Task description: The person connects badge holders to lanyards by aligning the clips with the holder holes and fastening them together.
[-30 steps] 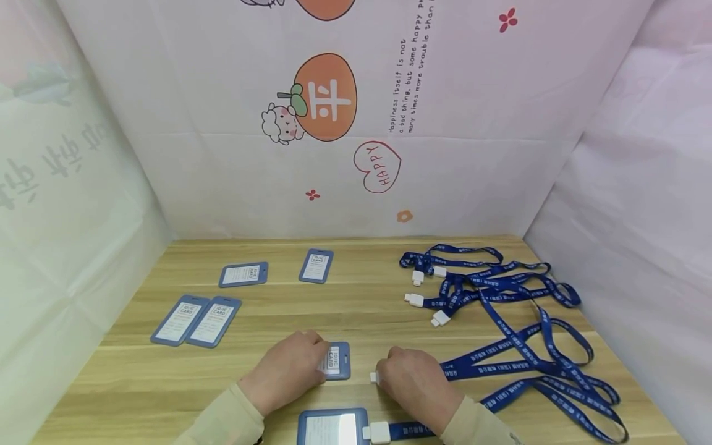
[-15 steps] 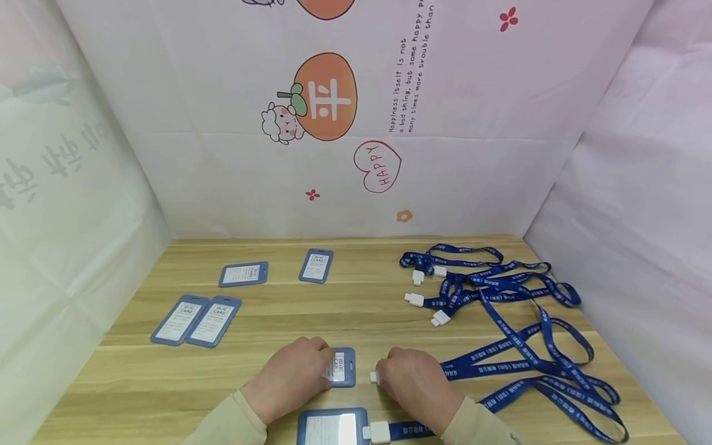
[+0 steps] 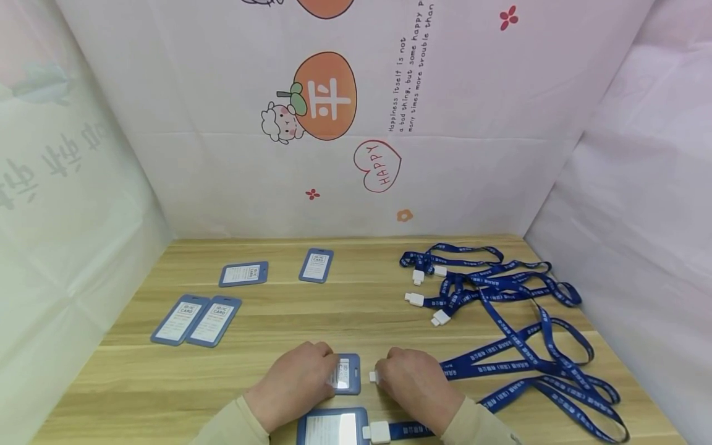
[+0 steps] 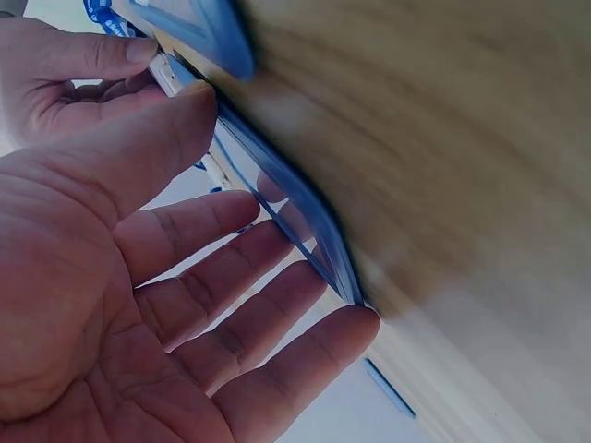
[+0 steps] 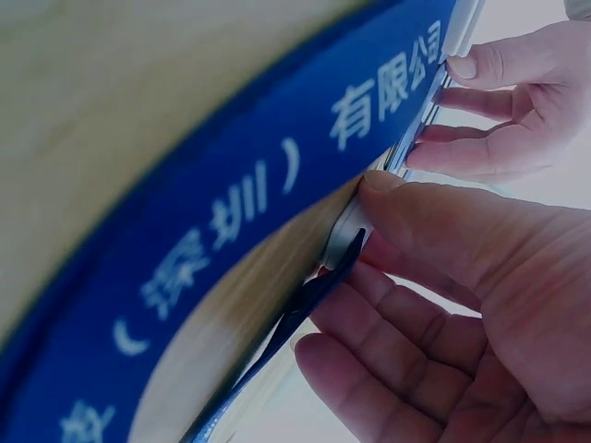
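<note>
My left hand point(image 3: 297, 383) grips a blue ID card holder point(image 3: 349, 374) by its left part, thumb on one edge and fingers along the other in the left wrist view. Its slotted end points right. Just across a small gap, my right hand point(image 3: 417, 386) pinches the white clip point(image 3: 373, 376) of a blue lanyard point(image 3: 484, 364); the clip's tip faces the slot, apart from it. Below both hands lies another card holder point(image 3: 328, 412), joined at its right end to a white clip point(image 3: 380, 432) on a second lanyard point(image 5: 249, 203), whose strap runs under my right wrist.
Two card holders point(image 3: 214, 321) lie side by side at the left, with a sideways holder point(image 3: 243, 274) and an upright one point(image 3: 316, 266) behind. Several blue lanyards point(image 3: 500, 287) with white clips point(image 3: 414, 300) are tangled at the back right. White printed cloth point(image 3: 245, 185) walls the table.
My left hand has slid the card holder right and toward me, so its slot has come level with the lanyard clip. My right hand has stayed almost still.
</note>
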`<action>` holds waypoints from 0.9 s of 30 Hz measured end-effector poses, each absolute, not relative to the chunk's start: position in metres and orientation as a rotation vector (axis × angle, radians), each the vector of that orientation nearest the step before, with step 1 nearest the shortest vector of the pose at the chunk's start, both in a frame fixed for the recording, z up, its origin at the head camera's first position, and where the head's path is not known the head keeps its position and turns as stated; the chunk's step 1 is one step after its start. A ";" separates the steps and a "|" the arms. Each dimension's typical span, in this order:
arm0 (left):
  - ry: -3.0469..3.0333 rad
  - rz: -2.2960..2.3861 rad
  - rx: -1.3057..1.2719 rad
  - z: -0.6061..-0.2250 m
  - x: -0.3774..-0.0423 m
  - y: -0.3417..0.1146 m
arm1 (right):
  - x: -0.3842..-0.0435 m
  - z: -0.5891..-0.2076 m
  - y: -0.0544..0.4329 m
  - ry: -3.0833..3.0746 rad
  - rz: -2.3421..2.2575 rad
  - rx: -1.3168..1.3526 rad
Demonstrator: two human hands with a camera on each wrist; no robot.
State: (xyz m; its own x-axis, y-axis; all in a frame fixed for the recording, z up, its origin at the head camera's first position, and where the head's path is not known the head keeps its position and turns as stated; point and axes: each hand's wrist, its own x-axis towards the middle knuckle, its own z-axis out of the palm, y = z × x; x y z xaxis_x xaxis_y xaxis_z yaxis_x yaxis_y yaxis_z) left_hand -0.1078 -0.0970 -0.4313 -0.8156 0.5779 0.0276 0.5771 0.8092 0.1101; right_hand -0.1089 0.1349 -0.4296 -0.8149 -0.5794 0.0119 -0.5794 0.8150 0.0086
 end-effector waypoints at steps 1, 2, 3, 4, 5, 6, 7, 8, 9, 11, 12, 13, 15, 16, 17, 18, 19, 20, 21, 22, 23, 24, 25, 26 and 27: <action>2.981 0.170 0.952 -0.431 -0.108 -0.096 | -0.109 -0.429 0.135 -2.982 0.003 0.951; 2.981 0.162 0.953 -0.431 -0.108 -0.096 | -0.109 -0.429 0.135 -2.982 0.008 0.953; 2.977 0.155 0.950 -0.431 -0.107 -0.095 | -0.110 -0.429 0.135 -2.983 0.018 0.953; 2.976 0.147 0.947 -0.432 -0.107 -0.095 | -0.110 -0.429 0.134 -2.987 0.031 0.952; 2.976 0.138 0.947 -0.432 -0.107 -0.094 | -0.110 -0.429 0.134 -2.991 0.045 0.951; 2.974 0.133 0.945 -0.431 -0.107 -0.094 | -0.110 -0.428 0.134 -2.993 0.059 0.950; 2.972 0.128 0.942 -0.431 -0.107 -0.093 | -0.110 -0.428 0.134 -2.996 0.068 0.949; 2.970 0.128 0.942 -0.431 -0.107 -0.093 | -0.110 -0.428 0.134 -2.998 0.076 0.948; 2.967 0.127 0.942 -0.431 -0.106 -0.093 | -0.111 -0.428 0.134 -2.999 0.087 0.946; 2.961 0.125 0.941 -0.431 -0.106 -0.092 | -0.111 -0.429 0.134 -3.007 0.095 0.943; 2.959 0.124 0.939 -0.431 -0.106 -0.092 | -0.111 -0.429 0.133 -3.010 0.098 0.944; 2.956 0.121 0.938 -0.430 -0.106 -0.092 | -0.112 -0.429 0.133 -3.015 0.098 0.943; 2.951 0.110 0.939 -0.430 -0.106 -0.091 | -0.112 -0.428 0.133 -3.020 0.100 0.946; 2.952 0.106 0.938 -0.430 -0.106 -0.091 | -0.112 -0.428 0.133 -3.021 0.097 0.948; 2.951 0.102 0.938 -0.430 -0.106 -0.091 | -0.112 -0.428 0.133 -3.022 0.096 0.950; 2.953 0.096 0.940 -0.429 -0.106 -0.091 | -0.112 -0.428 0.133 -3.020 0.091 0.953; 2.955 0.094 0.943 -0.429 -0.105 -0.091 | -0.112 -0.428 0.132 -3.017 0.085 0.956; 2.958 0.091 0.951 -0.429 -0.105 -0.091 | -0.112 -0.428 0.132 -3.011 0.080 0.961; 2.961 0.091 0.954 -0.429 -0.105 -0.091 | -0.112 -0.428 0.132 -3.007 0.077 0.965; 2.962 0.091 0.955 -0.429 -0.104 -0.091 | -0.112 -0.428 0.131 -3.003 0.072 0.970; 2.963 0.090 0.958 -0.429 -0.104 -0.091 | -0.112 -0.428 0.131 -2.999 0.071 0.975; 2.964 0.090 0.960 -0.429 -0.104 -0.091 | -0.112 -0.428 0.131 -2.991 0.072 0.980; 2.963 0.091 0.958 -0.429 -0.103 -0.090 | -0.112 -0.428 0.131 -2.983 0.072 0.984; 2.962 0.091 0.956 -0.429 -0.103 -0.090 | -0.112 -0.428 0.131 -2.971 0.075 0.990; 2.959 0.093 0.948 -0.429 -0.103 -0.090 | -0.112 -0.428 0.132 -2.964 0.075 0.992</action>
State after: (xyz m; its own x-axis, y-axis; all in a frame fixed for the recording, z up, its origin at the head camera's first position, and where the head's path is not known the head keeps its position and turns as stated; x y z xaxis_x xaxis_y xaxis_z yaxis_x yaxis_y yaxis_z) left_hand -0.1031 -0.0899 -0.4292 -0.8134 0.5815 -0.0133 0.5796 0.8122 0.0669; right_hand -0.1117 0.1316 -0.4280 -0.7984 -0.6013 0.0296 -0.6021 0.7974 -0.0404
